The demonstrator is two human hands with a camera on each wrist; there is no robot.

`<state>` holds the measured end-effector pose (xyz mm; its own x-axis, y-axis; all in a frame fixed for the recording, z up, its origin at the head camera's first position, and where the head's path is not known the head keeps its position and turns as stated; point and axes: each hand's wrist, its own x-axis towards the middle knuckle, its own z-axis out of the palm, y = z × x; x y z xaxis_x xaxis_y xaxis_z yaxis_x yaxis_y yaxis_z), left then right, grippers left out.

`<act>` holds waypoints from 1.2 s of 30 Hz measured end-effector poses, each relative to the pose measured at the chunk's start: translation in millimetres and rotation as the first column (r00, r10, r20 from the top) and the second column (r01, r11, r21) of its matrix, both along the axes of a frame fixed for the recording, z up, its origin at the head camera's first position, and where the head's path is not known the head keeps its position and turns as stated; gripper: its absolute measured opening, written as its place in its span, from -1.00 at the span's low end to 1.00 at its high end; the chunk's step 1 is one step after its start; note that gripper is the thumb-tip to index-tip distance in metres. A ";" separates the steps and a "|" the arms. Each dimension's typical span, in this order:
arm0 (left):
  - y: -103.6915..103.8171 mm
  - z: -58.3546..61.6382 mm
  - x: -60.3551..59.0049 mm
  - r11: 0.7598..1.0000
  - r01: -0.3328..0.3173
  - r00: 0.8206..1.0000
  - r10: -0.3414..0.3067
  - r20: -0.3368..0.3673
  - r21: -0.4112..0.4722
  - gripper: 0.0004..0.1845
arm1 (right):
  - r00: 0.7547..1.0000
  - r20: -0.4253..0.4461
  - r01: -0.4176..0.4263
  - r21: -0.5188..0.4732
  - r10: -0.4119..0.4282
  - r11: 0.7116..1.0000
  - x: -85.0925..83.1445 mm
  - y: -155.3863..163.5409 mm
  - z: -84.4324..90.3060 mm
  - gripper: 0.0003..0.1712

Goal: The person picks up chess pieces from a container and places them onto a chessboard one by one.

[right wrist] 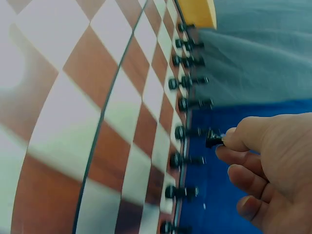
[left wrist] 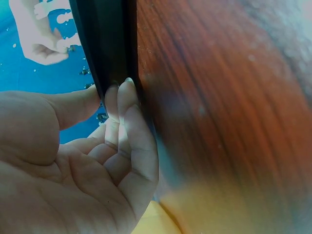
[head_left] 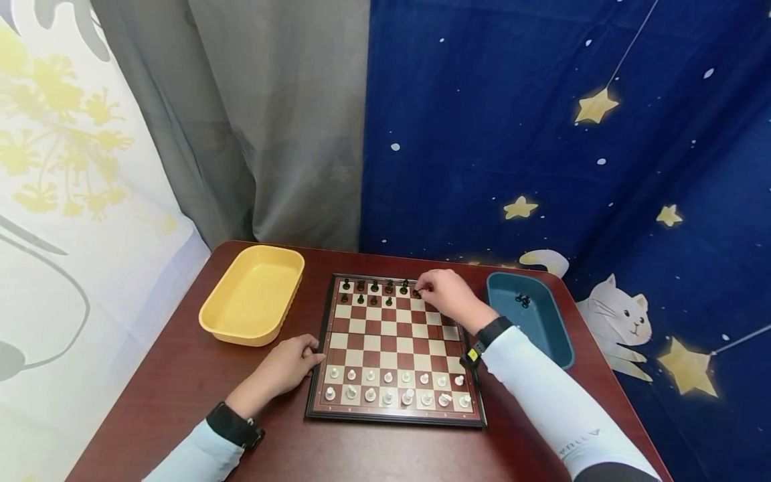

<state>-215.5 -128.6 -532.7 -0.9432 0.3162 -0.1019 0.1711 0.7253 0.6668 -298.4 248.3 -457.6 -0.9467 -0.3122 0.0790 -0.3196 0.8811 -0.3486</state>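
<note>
A brown-and-cream chessboard [head_left: 372, 343] with a dark rim lies on the table. My left hand [head_left: 293, 365] pinches its left rim, thumb on top and fingers against the outer side [left wrist: 122, 126]. Over the far right part of the board, my right hand [head_left: 452, 294] holds a small black chess piece [right wrist: 214, 139] between thumb and fingertips; its exact kind is unclear. Black pieces [head_left: 375, 286] stand along the far row, partly hidden by that hand, with several black pawns [head_left: 360, 299] in front. White pieces [head_left: 388, 396] fill the two near rows.
Right of the board stands a blue bin [head_left: 545, 331] with several black chess pieces [head_left: 523, 300] inside. A yellow bin [head_left: 249, 294] stands at the back left of the reddish-brown table [head_left: 289, 448]. Grey and blue curtains [head_left: 446, 134] hang behind the table.
</note>
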 end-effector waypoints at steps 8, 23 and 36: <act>0.8 -1.6 -0.2 1.000 -0.012 1.000 0.012 0.009 0.000 -0.72 | 0.999 0.033 -0.025 0.055 0.023 0.998 -8.8 -28.9 -13.7 -0.86; 0.1 -0.4 0.1 1.000 -0.007 1.000 0.007 0.006 0.013 -0.72 | 0.997 0.072 -0.019 0.030 0.017 0.999 -13.0 -31.0 -29.5 -0.86; 0.3 -3.7 -0.8 1.000 -0.009 1.000 0.009 0.004 0.005 -0.71 | 0.998 0.051 0.032 -0.004 -0.032 0.999 -4.1 -8.3 -14.8 -0.81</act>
<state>-216.3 -128.3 -536.4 -0.9457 0.3080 -0.1038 0.1618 0.7232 0.6714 -302.5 240.0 -472.4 -0.9590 -0.2816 0.0321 -0.2733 0.8887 -0.3681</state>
